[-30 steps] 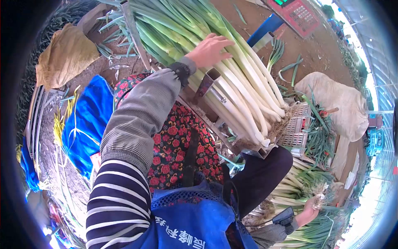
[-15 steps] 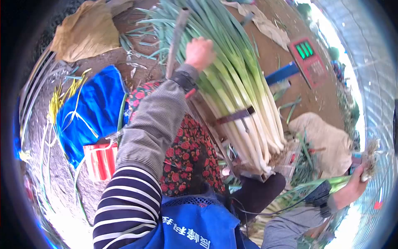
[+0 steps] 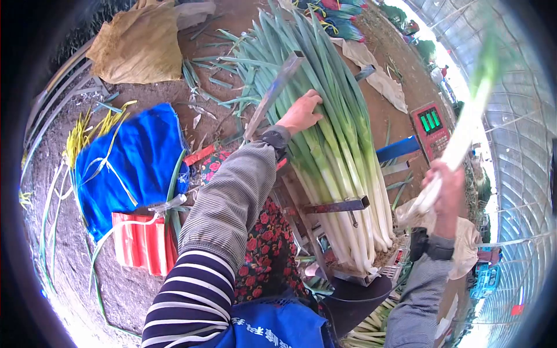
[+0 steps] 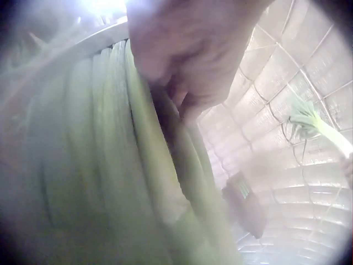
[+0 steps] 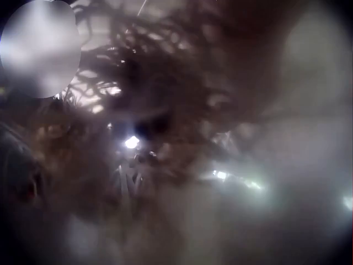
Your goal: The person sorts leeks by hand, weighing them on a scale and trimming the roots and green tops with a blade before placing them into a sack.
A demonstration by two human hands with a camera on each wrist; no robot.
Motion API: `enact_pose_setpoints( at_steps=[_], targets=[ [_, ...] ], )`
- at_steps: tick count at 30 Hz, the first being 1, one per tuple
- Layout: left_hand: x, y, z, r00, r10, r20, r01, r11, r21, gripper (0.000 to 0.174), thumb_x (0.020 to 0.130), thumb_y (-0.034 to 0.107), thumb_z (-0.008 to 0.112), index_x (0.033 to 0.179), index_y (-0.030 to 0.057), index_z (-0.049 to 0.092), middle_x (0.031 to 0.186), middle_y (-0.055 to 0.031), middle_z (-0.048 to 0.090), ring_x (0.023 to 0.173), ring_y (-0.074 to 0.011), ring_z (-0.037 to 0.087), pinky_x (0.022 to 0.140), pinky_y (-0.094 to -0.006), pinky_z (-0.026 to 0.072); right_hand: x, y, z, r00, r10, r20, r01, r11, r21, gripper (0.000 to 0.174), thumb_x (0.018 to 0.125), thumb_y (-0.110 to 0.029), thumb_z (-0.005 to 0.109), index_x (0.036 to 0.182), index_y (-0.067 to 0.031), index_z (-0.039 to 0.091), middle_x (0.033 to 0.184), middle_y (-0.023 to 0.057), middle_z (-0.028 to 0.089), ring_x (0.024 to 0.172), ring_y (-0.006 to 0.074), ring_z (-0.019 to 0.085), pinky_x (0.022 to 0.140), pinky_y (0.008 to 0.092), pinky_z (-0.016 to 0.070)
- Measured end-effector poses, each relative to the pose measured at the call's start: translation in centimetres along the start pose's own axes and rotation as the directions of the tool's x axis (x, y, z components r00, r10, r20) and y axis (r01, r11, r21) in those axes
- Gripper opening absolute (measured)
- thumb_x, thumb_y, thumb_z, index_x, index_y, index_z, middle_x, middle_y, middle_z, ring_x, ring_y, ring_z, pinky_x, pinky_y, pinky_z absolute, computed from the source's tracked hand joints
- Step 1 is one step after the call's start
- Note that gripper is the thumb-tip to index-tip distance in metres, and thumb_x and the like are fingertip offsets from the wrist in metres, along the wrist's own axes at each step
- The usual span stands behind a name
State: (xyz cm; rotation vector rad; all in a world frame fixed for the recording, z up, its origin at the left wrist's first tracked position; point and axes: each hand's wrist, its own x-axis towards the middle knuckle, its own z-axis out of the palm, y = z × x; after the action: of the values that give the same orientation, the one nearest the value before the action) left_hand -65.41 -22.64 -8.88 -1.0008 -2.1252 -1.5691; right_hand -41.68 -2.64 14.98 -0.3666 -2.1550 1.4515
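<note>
Leeks lie bundled in a metal frame, root ends towards the person's knee, and the left hand rests across their green part with its fingers loosely bent. Off to the other side, near the red scale display, the right hand, a bit blurred, has its fingers wrapped round the white part of a raised leek, leaves pointing up.

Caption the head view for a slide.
Left hand on a heap of leeks, right hand holding another leek aloft.
</note>
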Motion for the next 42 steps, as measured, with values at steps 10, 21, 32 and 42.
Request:
enact_pose_setpoints(
  at_steps=[10,21,32,42],
  targets=[
    [0.2,-4.3,-0.6,0.889,-0.416,-0.191,0.221,0.755,-0.617,0.042,0.091,0.034,0.048,0.122,0.0068,0.041,0.104,-0.008,0.05,0.097,-0.0208,0.053,0.085,-0.0365,0.0421,-8.7,20.2,-0.2,0.846,0.038,0.531,0.432,0.535,-0.726,0.047,0.078,-0.009,0.057,0.121,-0.0013,0.039,0.083,0.0275,0.059,0.078,0.0456,0.058,0.068,0.0537,0.0445],
    [0.4,6.9,0.2,0.942,0.239,-0.238,-0.137,0.916,0.376,0.022,0.074,0.014,0.065,0.095,0.0097,0.061,0.107,-0.0116,0.054,0.112,-0.0324,0.047,0.089,-0.0448,0.0392,-12.4,19.3,-2.9,0.828,0.015,0.561,0.448,0.583,-0.678,0.054,0.077,-0.01,0.06,0.124,0.001,0.039,0.091,0.0256,0.059,0.079,0.0439,0.058,0.067,0.0498,0.0471],
    [0.3,7.9,6.5,0.865,0.336,0.374,-0.501,0.633,0.591,0.031,0.09,0.039,0.049,0.088,0.0139,0.067,0.096,-0.0001,0.061,0.108,-0.0207,0.051,0.098,-0.0625,0.0208,-15.1,20.2,-6.3,0.902,0.216,0.375,0.171,0.618,-0.768,0.05,0.087,-0.03,0.053,0.126,-0.0005,0.044,0.12,0.0245,0.051,0.104,0.0382,0.053,0.086,0.04,0.0442],
    [1.7,5.6,5.9,0.842,0.48,0.247,-0.518,0.588,0.621,0.021,0.087,0.029,0.052,0.08,0.0123,0.064,0.077,-0.0046,0.057,0.085,-0.0244,0.052,0.089,-0.0497,0.028,-15.3,21.6,-3.9,0.954,0.113,0.277,0.119,0.706,-0.699,0.047,0.085,-0.024,0.055,0.126,-0.0024,0.045,0.126,0.0222,0.046,0.113,0.0357,0.048,0.09,0.0438,0.0407]
  ],
)
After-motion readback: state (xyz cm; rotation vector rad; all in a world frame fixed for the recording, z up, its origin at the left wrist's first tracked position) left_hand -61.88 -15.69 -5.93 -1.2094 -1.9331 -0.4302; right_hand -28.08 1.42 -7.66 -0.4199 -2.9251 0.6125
